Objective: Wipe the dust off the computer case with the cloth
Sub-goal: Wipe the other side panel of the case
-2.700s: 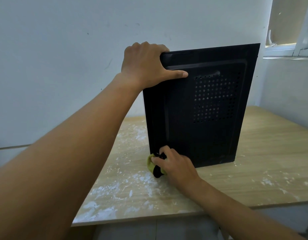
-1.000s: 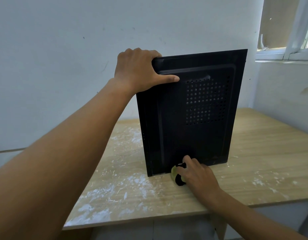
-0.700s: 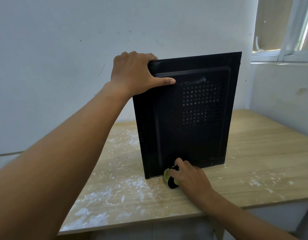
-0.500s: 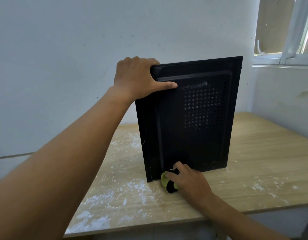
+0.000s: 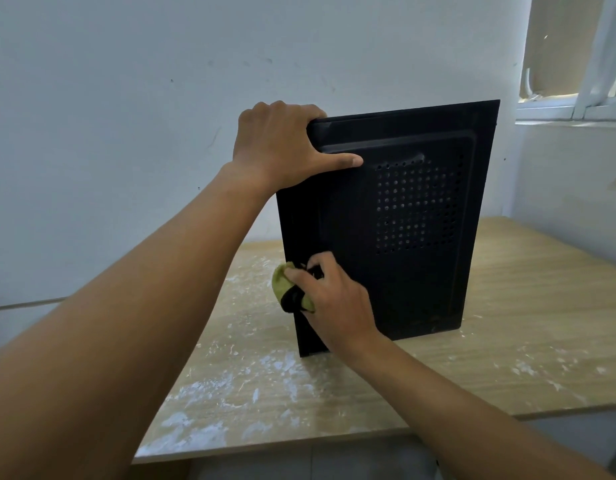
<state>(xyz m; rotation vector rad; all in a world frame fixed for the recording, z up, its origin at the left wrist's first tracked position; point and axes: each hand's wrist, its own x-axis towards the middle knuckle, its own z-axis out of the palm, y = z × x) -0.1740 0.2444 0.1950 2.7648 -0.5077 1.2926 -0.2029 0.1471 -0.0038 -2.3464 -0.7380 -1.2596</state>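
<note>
A black computer case (image 5: 403, 271) stands upright on the wooden table (image 5: 524, 323), its side panel with a grid of vent holes facing me. My left hand (image 5: 282, 147) grips its top left corner, fingers curled over the top edge and thumb along the panel. My right hand (image 5: 334, 299) holds a bunched yellow-green and black cloth (image 5: 291, 289) against the case's left edge, about a third of the way up from the table.
White dust (image 5: 237, 375) lies scattered over the table's left and front parts, with a few flecks at the right. A white wall stands close behind the case. A window sill (image 5: 569, 116) is at the upper right. The table's front edge runs below my arms.
My right hand with the cloth has moved up from the case's bottom edge at the table to partway up its left edge. My left hand keeps its grip on the top corner.
</note>
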